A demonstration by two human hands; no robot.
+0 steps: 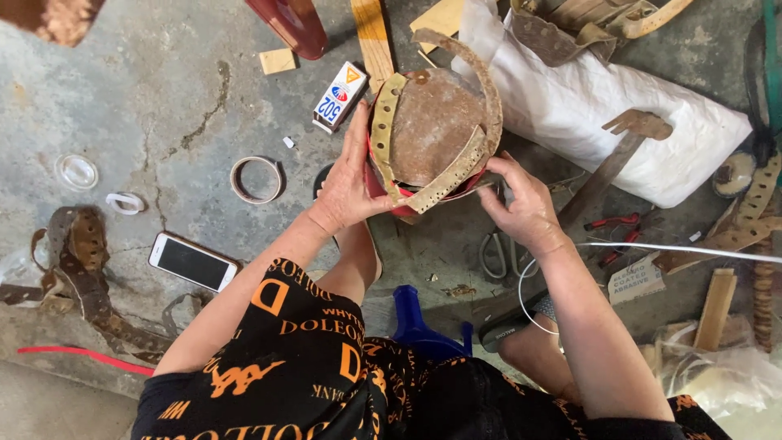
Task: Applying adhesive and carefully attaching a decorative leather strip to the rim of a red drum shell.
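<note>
I hold a round red container [391,191] whose brown, rusty-looking top [432,122] faces up. Perforated tan and brown straps [444,181] wrap around its rim and one loops over the top. My left hand [350,175] presses flat against the container's left side, fingers up along the strap. My right hand [521,200] grips the lower right edge, pinching the strap end there. The container sits above my knees over the concrete floor.
A small glue box [340,96], a tape ring [256,179], a white phone [193,261] and a worn perforated strap [81,269] lie on the left. A white sack [603,106], scissors [493,254], red pliers [611,222] and wood strips [715,308] lie on the right. A blue stool [419,326] is under me.
</note>
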